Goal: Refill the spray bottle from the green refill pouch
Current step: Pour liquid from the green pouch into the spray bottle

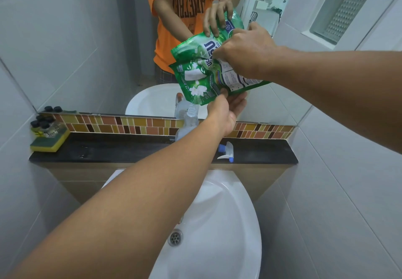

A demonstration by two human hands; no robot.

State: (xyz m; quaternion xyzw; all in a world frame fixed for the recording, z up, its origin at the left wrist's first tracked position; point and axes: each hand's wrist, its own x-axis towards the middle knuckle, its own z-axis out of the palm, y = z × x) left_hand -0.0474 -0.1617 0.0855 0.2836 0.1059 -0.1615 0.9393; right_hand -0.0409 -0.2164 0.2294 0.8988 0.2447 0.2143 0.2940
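Note:
I hold the green refill pouch (202,80) tilted above the clear spray bottle (188,124), which stands uncapped on the dark ledge (108,150). The pouch's lower corner hangs just over the bottle's open neck. My left hand (226,111) supports the pouch from below. My right hand (243,50) grips its upper part from above. The bottle's white and blue trigger head (227,151) lies on the ledge to the right of the bottle. My left forearm hides the bottle's lower part.
A mirror (87,39) behind the ledge reflects my hands and the pouch. Several small dark-capped bottles (44,126) stand on a yellow-green sponge (50,141) at the ledge's left end. The white sink (217,224) lies below. Tiled walls close both sides.

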